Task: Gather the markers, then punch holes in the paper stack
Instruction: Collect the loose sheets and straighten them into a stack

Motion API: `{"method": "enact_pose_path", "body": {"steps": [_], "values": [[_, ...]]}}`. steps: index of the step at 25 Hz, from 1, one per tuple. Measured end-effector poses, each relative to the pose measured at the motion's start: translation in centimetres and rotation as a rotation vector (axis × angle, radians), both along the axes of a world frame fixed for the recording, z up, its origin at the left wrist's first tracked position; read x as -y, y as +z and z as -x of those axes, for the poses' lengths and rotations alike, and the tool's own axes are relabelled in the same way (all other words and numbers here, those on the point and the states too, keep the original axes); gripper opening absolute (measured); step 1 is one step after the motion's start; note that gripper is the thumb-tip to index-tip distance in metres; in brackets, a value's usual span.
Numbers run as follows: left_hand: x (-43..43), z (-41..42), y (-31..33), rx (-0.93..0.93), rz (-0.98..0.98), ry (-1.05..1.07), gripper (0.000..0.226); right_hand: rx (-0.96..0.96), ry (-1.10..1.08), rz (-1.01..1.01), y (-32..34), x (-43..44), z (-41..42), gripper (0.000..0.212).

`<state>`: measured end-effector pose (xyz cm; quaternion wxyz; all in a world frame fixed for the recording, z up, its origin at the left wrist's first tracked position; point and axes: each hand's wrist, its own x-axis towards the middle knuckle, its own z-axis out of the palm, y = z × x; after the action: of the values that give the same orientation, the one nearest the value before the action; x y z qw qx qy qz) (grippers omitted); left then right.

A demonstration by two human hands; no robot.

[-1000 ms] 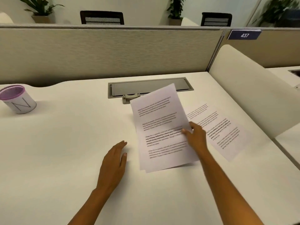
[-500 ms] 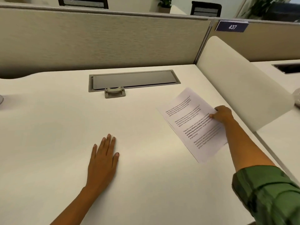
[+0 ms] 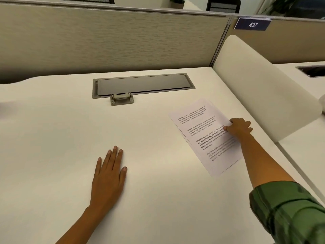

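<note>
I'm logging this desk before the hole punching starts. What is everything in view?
paper stack: one, a few sheets, white with black print, right side of the desk
desk: one, white, foreground
cable hatch: one, grey, set into the desk at the back
latch: one, grey, at the hatch's front edge
partition: one, beige, behind the desk
number sign: one, dark blue, 437, on the partition, upper right
divider: one, white, curved, desk's right edge
chairs: two, black, beyond the partition
left hand: one, flat on the desk, holds nothing
right hand: one, pinches the paper stack's right edge
sleeve: one, green, right arm
</note>
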<state>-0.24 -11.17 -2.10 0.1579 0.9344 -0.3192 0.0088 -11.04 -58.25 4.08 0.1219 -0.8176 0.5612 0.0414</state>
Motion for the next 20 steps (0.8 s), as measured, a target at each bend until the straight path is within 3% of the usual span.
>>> {"method": "enact_pose_path", "body": {"steps": [4,7,14,17,20], "values": [[0.2,0.2,0.2,-0.008,0.01,0.001,0.061,0.29,0.045,-0.038,0.6,-2.2,0.6,0.043],[0.2,0.2,0.2,0.0,0.012,0.005,0.061,0.384,0.084,-0.066,1.2,-5.1,0.9,0.045],[0.3,0.3,0.5,-0.056,0.068,-0.002,0.059,0.742,0.237,0.025,3.0,-15.0,0.6,0.014],[0.4,-0.1,1.5,-0.231,0.245,0.005,0.05,0.838,0.333,0.095,4.5,-18.9,0.0,0.009],[0.8,-0.8,3.7,-0.513,0.571,0.162,0.048,0.996,0.358,0.042,6.8,-22.1,-0.4,0.012]]}}
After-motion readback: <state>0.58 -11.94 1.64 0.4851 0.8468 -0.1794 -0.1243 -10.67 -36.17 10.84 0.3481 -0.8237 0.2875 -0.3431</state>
